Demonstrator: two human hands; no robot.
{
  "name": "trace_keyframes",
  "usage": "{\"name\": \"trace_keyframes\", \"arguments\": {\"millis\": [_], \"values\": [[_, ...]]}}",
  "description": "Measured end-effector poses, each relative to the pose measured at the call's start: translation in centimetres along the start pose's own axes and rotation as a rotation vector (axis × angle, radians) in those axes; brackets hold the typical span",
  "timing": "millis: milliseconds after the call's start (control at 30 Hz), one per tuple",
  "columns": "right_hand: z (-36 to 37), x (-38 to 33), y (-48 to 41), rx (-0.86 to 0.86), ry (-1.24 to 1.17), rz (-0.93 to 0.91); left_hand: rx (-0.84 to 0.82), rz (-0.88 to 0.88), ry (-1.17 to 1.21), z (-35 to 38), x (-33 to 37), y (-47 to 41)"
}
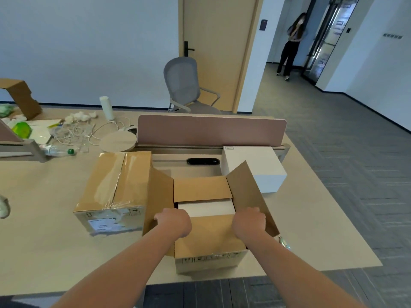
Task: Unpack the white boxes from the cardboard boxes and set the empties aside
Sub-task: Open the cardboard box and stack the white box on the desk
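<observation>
Desk (55, 230): sealed carton (111, 185) left, loose white box (262, 165) right.
Open carton (209, 238): flaps up, packed white box (206, 208) inside.
Hands: left hand (174, 221), right hand (250, 221) reach in; fingers hidden, grip unclear.

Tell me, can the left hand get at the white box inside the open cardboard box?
Probably yes: the left hand is at the opening, and only the far flap covers part of the white box.

Fingertips of left hand (175, 221) & right hand (250, 221) hidden inside open cardboard box (209, 240); white box (206, 208) mostly under flaps; label (103, 225) on sealed box (111, 185) too blurry to read.
</observation>
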State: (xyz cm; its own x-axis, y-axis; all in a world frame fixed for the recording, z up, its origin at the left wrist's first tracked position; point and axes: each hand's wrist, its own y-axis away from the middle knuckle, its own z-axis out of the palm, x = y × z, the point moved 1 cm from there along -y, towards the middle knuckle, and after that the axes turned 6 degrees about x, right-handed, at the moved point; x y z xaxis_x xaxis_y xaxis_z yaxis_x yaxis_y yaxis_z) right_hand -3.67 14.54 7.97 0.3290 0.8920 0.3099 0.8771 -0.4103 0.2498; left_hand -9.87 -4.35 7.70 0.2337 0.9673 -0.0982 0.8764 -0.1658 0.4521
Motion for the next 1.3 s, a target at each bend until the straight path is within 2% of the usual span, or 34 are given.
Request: {"name": "trace_keyframes", "arguments": {"millis": [267,400,500,633,800,900,1100,1300], "values": [[2.7,0.0,-1.1,-0.059,-0.221,-0.053,-0.045,-0.005,0.203,2.4,0.9,-0.3],[4.2,0.3,-1.8,0.003,-0.332,-0.123,0.067,-0.02,0.278,3.8,1.1,-0.6],[5.3,0.5,-2.4,0.016,-0.469,-0.094,0.082,-0.099,0.389,4.8,1.0,-1.5],[6.3,0.4,-3.1,0.013,-0.625,-0.008,0.073,-0.117,0.355,5.0,1.2,-2.0],[5.4,1.3,-3.1,-0.017,-0.624,-0.046,0.135,-0.081,0.268,4.9,0.4,-1.9],[4.1,1.8,-3.2,-0.053,-0.584,-0.077,0.117,-0.118,0.341,4.1,-0.5,-1.7],[2.0,1.5,-3.0,-0.137,-0.598,-0.016,0.099,-0.085,0.404,2.1,-1.8,-1.8],[-0.1,-0.7,-2.5,-0.132,-0.658,0.046,0.106,0.027,0.44,0.3,-3.4,-2.9]]}}
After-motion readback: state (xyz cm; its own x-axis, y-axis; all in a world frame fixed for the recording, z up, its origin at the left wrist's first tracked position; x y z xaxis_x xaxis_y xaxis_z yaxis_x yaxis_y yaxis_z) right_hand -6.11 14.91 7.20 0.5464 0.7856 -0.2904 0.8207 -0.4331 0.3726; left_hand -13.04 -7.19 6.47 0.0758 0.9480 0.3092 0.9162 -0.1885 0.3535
